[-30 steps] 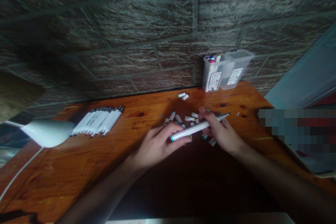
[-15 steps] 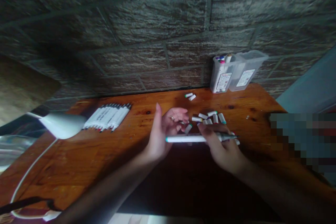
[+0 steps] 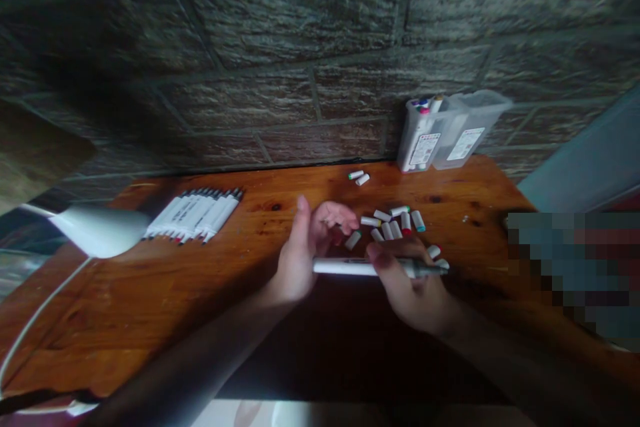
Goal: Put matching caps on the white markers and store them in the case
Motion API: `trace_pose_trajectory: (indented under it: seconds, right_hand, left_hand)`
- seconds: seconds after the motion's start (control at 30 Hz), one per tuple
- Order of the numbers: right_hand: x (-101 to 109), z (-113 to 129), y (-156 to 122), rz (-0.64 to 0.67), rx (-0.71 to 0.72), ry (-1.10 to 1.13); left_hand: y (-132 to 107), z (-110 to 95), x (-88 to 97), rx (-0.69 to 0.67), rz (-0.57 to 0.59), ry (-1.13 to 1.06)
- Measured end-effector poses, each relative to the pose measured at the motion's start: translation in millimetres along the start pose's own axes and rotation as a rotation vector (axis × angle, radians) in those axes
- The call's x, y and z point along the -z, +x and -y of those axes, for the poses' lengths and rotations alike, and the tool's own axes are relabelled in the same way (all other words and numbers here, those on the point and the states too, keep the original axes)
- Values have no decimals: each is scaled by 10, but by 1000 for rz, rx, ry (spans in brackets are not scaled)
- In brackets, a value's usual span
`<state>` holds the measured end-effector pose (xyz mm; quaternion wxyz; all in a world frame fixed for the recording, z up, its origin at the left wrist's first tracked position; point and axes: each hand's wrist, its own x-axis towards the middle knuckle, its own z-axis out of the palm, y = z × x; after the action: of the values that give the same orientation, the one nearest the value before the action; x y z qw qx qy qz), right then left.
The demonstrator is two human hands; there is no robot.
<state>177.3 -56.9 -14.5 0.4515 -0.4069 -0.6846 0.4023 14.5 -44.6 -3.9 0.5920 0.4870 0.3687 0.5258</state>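
Note:
My right hand (image 3: 417,283) grips a white marker (image 3: 345,267) held level, its dark nib end pointing right. The marker's left end reaches the palm side of my left hand (image 3: 300,257); whether they touch I cannot tell. That left hand is open, thumb up and fingers loosely bent, with nothing visible in it. Just beyond both hands lie several loose white marker caps with coloured ends, including a red-ended cap (image 3: 405,221) and a teal-ended cap (image 3: 418,221). A green-ended cap (image 3: 353,239) rests near my left fingertips.
On the left of the wooden table (image 3: 165,293) lies a row of white markers (image 3: 195,215) beside a white lamp (image 3: 100,230). Two caps (image 3: 363,179) lie farther back. A clear case (image 3: 423,137) with several markers and its open half (image 3: 465,137) stand by the stone wall (image 3: 300,47).
My right hand has slid slightly left with the marker, and the marker's teal left end no longer shows clearly. My left hand has barely moved. The whole view has shifted a little.

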Motion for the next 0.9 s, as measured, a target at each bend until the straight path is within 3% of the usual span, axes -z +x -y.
trace_pose_trajectory:
  seconds: [0.1, 0.17, 0.27, 0.3, 0.37, 0.43, 0.6, 0.73, 0.8, 0.9]
  right_hand:
    - [114, 13, 155, 39, -32, 41]
    - [257, -9, 235, 161, -25, 61]
    - [602, -105, 336, 369, -64, -37]
    - [738, -151, 371, 351, -94, -129]
    - [988, -249, 441, 179, -149, -417]
    - [1152, -334, 498, 103, -207, -680]
    - [1158, -419, 531, 253, -290, -760]
    - [1126, -407, 514, 196, -245, -773]
    - [1127, -370, 508, 149, -152, -674]
    - [1085, -267, 488, 144, -21, -345]
  left_hand:
    - [-28, -2, 59, -78, 136, 358]
    - [-51, -1, 81, -155, 198, 573]
    - [-22, 28, 132, -244, 103, 759]
    - [6, 44, 158, -262, 53, 792]
    - [64, 79, 215, -289, -26, 839]
    - [100, 107, 258, -310, -42, 871]
    - [75, 125, 255, -361, -16, 1010]
    - [81, 121, 259, -507, -6, 1045]
    - [100, 126, 279, -565, 6, 1051]
    - [118, 143, 307, -582, 31, 1064]
